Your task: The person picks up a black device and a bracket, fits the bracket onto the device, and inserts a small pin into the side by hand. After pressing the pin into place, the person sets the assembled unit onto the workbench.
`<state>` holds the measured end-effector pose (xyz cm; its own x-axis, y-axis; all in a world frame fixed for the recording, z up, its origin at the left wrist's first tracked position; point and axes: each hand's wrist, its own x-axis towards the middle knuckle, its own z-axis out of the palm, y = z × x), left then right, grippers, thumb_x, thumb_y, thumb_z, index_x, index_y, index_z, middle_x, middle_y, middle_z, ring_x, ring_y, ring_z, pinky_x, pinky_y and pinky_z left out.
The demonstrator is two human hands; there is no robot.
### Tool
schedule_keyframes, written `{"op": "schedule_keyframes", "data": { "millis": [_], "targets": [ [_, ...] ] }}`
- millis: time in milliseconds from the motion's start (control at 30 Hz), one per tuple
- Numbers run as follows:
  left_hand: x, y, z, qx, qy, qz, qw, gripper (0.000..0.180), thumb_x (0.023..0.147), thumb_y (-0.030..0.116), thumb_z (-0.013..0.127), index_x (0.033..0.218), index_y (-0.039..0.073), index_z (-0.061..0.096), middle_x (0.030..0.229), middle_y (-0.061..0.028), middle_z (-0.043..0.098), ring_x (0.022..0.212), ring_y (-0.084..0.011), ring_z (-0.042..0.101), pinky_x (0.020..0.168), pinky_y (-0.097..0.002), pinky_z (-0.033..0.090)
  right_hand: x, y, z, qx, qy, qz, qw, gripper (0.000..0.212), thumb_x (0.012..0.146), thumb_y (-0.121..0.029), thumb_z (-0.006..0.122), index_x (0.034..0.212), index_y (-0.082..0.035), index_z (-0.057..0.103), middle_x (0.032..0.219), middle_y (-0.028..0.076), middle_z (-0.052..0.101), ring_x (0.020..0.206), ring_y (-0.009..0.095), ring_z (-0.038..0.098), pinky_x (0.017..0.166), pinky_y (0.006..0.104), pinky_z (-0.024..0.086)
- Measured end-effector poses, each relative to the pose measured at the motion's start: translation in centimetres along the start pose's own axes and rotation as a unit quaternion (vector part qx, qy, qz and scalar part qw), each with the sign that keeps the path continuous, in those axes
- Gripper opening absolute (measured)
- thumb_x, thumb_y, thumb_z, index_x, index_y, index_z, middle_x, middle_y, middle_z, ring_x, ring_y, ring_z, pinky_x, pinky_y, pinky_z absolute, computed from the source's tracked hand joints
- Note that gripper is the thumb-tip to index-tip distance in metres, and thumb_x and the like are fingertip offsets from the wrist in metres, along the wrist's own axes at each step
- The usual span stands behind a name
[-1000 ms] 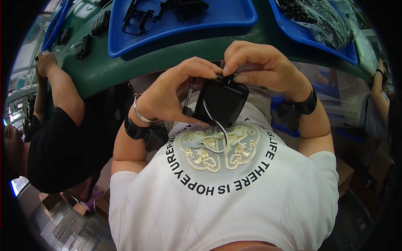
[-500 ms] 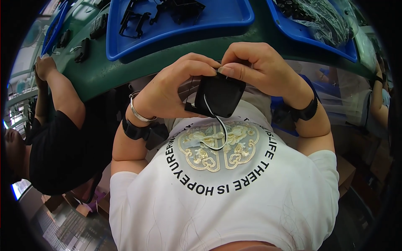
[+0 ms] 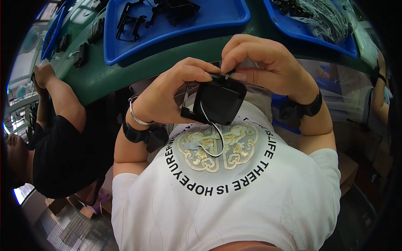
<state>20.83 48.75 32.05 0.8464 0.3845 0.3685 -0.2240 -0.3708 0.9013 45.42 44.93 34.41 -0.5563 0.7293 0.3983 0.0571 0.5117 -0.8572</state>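
Above my lap my left hand (image 3: 169, 85) grips a square black housing (image 3: 220, 102) by its left side and top edge. A thin black frame piece (image 3: 189, 113) shows along the housing's left side, partly hidden by my palm. From the housing's face a black-and-white wire (image 3: 222, 144) curves down to a small whitish plug (image 3: 191, 146) against my white shirt. My right hand (image 3: 261, 62) is closed in a pinch at the housing's top edge. Between its thumb and index finger is something small, too covered to name.
A blue tray (image 3: 176, 35) with black brackets (image 3: 134, 23) lies on the green table (image 3: 90, 77). At the right, another blue tray (image 3: 310, 39) holds parts and clear plastic bags (image 3: 324, 21). Black parts with wires (image 3: 81, 55) lie at left, near a co-worker's arm (image 3: 63, 90).
My right hand's fingers have lifted and spread somewhat at the housing's top edge. The housing has tilted and dropped slightly, showing more of its top edge and of the frame piece.
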Motion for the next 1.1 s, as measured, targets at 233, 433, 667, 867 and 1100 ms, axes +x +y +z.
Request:
{"op": "schedule_keyframes", "data": {
  "millis": [233, 433, 667, 867, 1100],
  "targets": [
    [0.1, 0.3, -0.4, -0.025, -0.021, -0.017, 0.999, 0.083, 0.054, 0.008, 0.088, 0.121, 0.005, 0.041, 0.122, -0.017, 0.048, 0.112, -0.0253, 0.051, 0.093, -0.0343, 0.045, 1.6, 1.1, -1.3, -0.107, 0.198, 0.05, 0.973, 0.014, 0.079, -0.003, 0.065, 0.092, -0.001, 0.062, 0.084, 0.009, 0.059, 0.078, 0.02, 0.058, 0.067, 0.0265, 0.046],
    [0.2, -0.3, -0.5, -0.127, -0.019, -0.032, 0.991, 0.094, 0.049, 0.005, 0.089, 0.125, 0.006, 0.034, 0.124, -0.0192, 0.047, 0.113, -0.0256, 0.05, 0.096, -0.0364, 0.042, 2.9, 4.5, -2.8, -0.549, 0.194, 0.049, 0.812, 0.017, 0.082, -0.012, 0.066, 0.097, -0.004, 0.063, 0.084, 0.004, 0.06, 0.085, 0.012, 0.056, 0.072, 0.0219, 0.045],
    [-0.2, -0.2, -0.3, -0.345, 0.043, -0.023, 0.937, 0.095, 0.047, 0.001, 0.087, 0.125, 0.006, 0.033, 0.125, -0.0229, 0.046, 0.116, -0.0278, 0.049, 0.102, -0.0396, 0.036, 0.2, 2.0, -1.5, -0.308, 0.25, 0.071, 0.915, 0.024, 0.086, -0.021, 0.064, 0.101, -0.003, 0.061, 0.085, 0.002, 0.062, 0.086, 0.009, 0.058, 0.071, 0.0229, 0.047],
    [1.1, -0.6, -1.1, -0.272, 0.016, -0.019, 0.962, 0.103, 0.049, -0.003, 0.085, 0.135, 0.005, 0.027, 0.129, -0.0228, 0.044, 0.12, -0.0298, 0.046, 0.102, -0.0404, 0.037, -0.8, -1.3, 1.6, 0.247, 0.069, 0.285, 0.924, 0.028, 0.09, -0.018, 0.059, 0.108, 0.002, 0.055, 0.09, 0.005, 0.063, 0.085, 0.011, 0.061, 0.067, 0.0229, 0.051],
    [1.8, 1.0, 1.1, -0.396, 0.198, -0.097, 0.891, 0.108, 0.06, -0.003, 0.078, 0.145, 0.007, 0.012, 0.132, -0.0202, 0.042, 0.124, -0.0315, 0.042, 0.102, -0.0421, 0.037, -0.9, -1.4, 2.4, 0.357, 0.147, 0.254, 0.887, 0.032, 0.091, -0.018, 0.057, 0.113, 0.003, 0.05, 0.095, 0.01, 0.061, 0.087, 0.012, 0.061, 0.065, 0.0219, 0.054]
  ]
}}
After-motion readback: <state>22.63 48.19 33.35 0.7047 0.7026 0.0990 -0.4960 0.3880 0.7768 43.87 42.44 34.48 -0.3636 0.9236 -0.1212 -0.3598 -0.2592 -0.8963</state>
